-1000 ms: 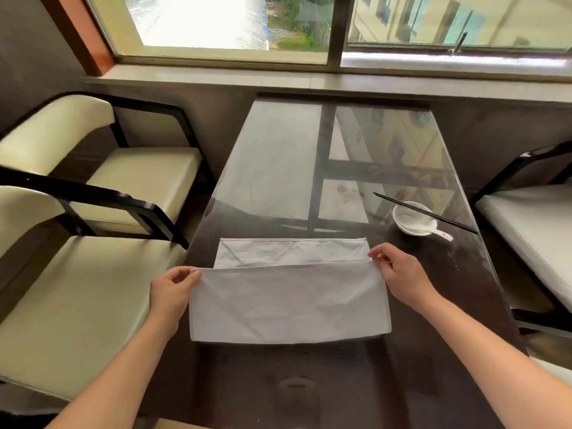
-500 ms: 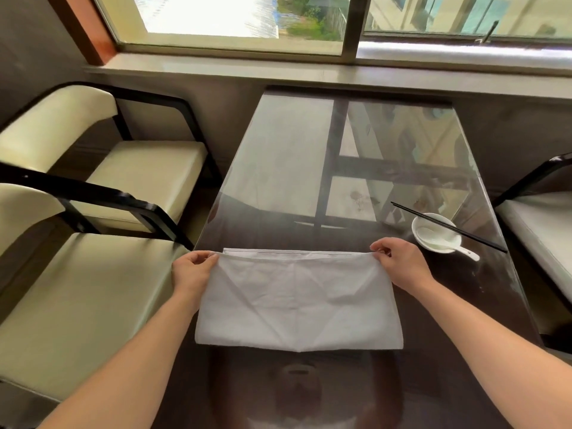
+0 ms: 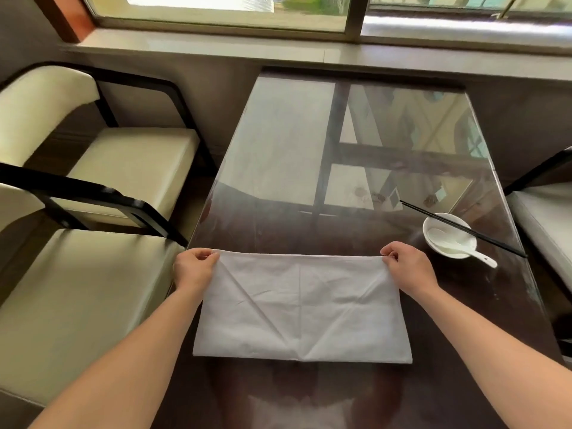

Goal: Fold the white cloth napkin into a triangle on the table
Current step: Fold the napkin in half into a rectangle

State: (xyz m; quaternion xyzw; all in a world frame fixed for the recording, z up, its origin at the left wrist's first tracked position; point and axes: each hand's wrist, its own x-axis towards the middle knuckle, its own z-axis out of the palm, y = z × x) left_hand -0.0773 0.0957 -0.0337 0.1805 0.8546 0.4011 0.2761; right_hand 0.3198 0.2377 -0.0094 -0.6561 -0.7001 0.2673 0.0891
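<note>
The glass-topped bench (image 3: 309, 144) carries the white napkin (image 3: 301, 311) flat at its near edge, creased. Left hand (image 3: 195, 269) pinches the far left corner; right hand (image 3: 408, 269) pinches the far right corner. Advice: keep the far edge taut, align corners squarely before pressing any crease.

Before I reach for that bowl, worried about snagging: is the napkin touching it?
Apart. The head view shows bare dark table between the napkin and the bowl, beyond the right hand.

bright window (image 3: 216, 7) daylight; table (image 3: 294, 150) glare; edges warped
</note>
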